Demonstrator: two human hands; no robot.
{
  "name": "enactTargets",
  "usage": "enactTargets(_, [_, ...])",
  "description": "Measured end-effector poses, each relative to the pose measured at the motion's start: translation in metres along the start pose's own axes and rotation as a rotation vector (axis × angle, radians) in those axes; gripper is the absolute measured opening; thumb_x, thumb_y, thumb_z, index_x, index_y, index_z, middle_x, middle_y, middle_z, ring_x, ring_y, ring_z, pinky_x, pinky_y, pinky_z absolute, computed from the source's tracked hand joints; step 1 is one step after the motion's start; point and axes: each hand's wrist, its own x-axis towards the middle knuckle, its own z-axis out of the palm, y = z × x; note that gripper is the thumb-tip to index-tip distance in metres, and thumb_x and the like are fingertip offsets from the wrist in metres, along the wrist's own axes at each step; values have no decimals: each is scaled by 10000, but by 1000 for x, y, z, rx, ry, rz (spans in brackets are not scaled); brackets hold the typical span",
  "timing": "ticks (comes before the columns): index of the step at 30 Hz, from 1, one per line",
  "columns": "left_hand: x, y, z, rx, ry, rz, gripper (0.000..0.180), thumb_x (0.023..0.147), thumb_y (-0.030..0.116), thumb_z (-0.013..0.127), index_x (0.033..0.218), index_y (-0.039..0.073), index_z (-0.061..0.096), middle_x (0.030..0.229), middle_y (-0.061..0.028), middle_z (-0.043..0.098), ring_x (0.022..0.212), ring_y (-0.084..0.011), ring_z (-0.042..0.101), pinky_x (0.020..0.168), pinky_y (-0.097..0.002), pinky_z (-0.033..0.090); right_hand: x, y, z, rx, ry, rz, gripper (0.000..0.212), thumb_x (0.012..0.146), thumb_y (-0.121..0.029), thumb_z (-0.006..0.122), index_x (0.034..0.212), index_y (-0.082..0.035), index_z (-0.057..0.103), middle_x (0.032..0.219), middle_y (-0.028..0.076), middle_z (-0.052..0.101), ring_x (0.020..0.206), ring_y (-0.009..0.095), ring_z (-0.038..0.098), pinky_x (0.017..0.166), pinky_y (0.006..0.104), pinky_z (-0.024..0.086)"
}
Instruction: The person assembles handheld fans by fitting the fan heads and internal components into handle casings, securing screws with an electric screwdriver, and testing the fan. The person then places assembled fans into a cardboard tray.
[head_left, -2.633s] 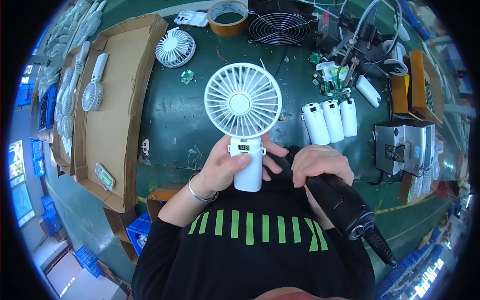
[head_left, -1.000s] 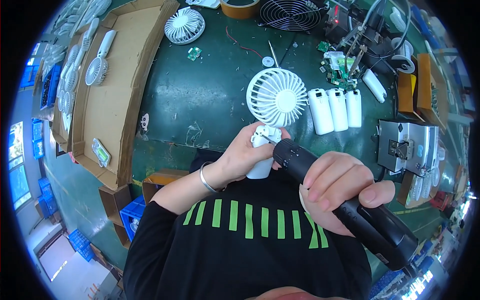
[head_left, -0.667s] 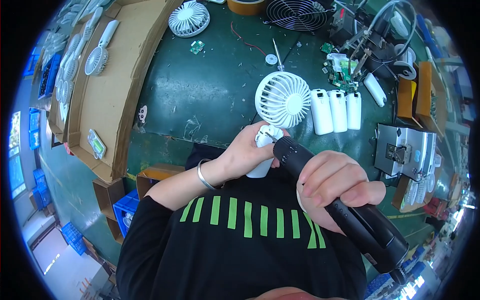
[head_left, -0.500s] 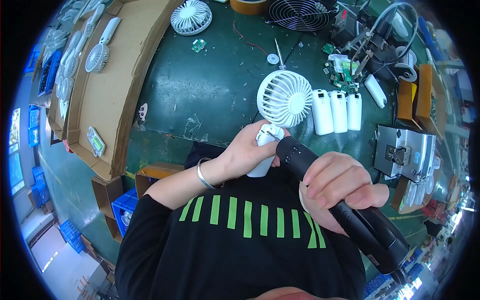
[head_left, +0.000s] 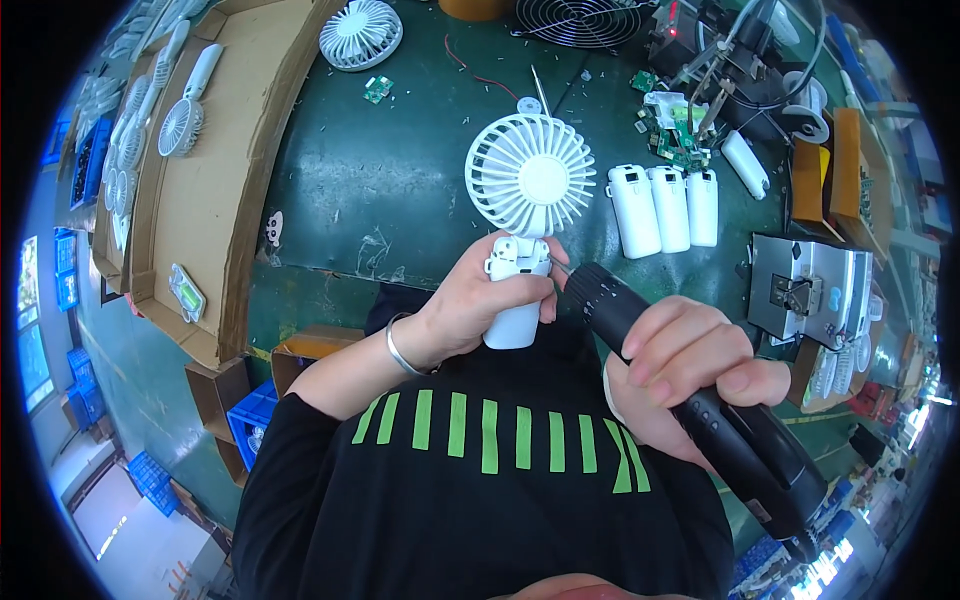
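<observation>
Open lane: green table between cardboard tray and white fan.
Right side cluttered: three white handles, circuit boards, metal box; black screwdriver crosses front.

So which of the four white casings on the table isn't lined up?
The rightmost casing, lying slanted beyond the row; the other three casings sit side by side.

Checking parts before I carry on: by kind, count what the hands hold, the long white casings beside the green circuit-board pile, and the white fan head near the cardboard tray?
White handheld fan, in the left hand: 1
Black power screwdriver, in the right hand: 1
White casings, three in a row and one apart: 4
White fan head: 1
Total: 7
</observation>
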Motion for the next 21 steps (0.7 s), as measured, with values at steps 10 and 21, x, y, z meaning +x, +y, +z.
enactTargets(10, [-1, -12, 1, 65, 56, 68, 248, 828, -13, 605, 1070, 9, 553, 903, -41, 593, 743, -133, 623, 683, -267, 500, -7, 8, -4, 12, 67, 10, 572, 886, -633, 509, 916, -69, 416, 650, 86, 534, 512, 205, 535, 485, 336, 459])
enactTargets(21, [0, -4, 3, -75, -8, 53, 475, 826, 74, 578, 1271, -50, 471, 971, -127, 650, 720, -149, 624, 668, -268, 512, 13, -4, -66, -426, 341, -212, 953, 727, -908, 308, 973, -13, 524, 672, 65, 512, 561, 187, 494, 553, 340, 440])
